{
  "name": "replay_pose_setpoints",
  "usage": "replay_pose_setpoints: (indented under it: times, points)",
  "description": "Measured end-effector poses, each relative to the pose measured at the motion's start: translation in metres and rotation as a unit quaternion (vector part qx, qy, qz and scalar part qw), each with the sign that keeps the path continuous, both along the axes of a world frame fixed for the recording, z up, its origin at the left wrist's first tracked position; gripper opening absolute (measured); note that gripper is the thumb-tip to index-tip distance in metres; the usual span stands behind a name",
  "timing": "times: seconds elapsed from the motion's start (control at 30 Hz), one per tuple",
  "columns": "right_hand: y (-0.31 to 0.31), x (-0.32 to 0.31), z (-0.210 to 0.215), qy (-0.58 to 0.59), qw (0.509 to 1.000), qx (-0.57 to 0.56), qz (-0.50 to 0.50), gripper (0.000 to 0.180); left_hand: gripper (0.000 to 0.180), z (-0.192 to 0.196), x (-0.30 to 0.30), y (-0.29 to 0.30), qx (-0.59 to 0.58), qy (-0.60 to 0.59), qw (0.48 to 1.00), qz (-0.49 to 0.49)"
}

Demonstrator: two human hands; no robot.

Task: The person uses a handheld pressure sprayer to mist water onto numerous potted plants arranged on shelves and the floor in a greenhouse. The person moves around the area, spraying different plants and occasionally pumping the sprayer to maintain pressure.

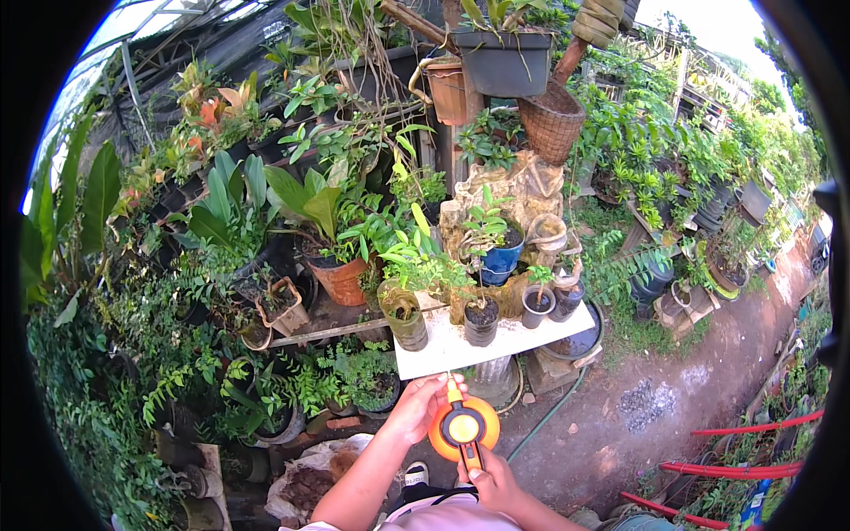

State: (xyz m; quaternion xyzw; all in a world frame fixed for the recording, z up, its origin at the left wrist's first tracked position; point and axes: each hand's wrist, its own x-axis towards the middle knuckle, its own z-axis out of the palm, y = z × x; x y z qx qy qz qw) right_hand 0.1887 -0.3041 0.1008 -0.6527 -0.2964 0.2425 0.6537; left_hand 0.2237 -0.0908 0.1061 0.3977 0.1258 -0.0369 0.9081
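1. Orange, round and reel-shaped, the tape measure [464, 427] sits between both hands, just below the near edge of the white shelf board [496, 343].
2. Left hand [418, 408] cups the reel's left side, fingers curled around the case.
3. Right hand [490, 478] pinches the handle end from below, closed on it.
4. No tape appears drawn out; the orange tip merely points at the board's edge, so any measuring looks barely begun.
5. Small potted plants [481, 320] stand untouched on the board, and a green hose [549, 414] lies on the dirt beside it.
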Motion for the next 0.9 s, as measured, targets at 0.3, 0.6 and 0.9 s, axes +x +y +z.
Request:
replay_pose_setpoints:
  times: [0.3, 0.6, 0.9]
  points:
    - [-0.007, -0.007, 0.0, 0.027, 0.999, 0.015, -0.036, 0.027, 0.028, -0.007, 0.007, -0.015, 0.024, 0.005, 1.0, -0.014]
    - [-0.045, -0.016, 0.004, 0.012, 0.993, 0.002, -0.119, 0.027, 0.027, -0.004, 0.029, -0.071, 0.014, 0.009, 0.997, -0.075]
    - [-0.065, -0.014, 0.009, -0.021, 0.991, -0.027, -0.13, 0.028, 0.022, 0.008, 0.03, -0.09, -0.015, -0.008, 0.999, -0.048]
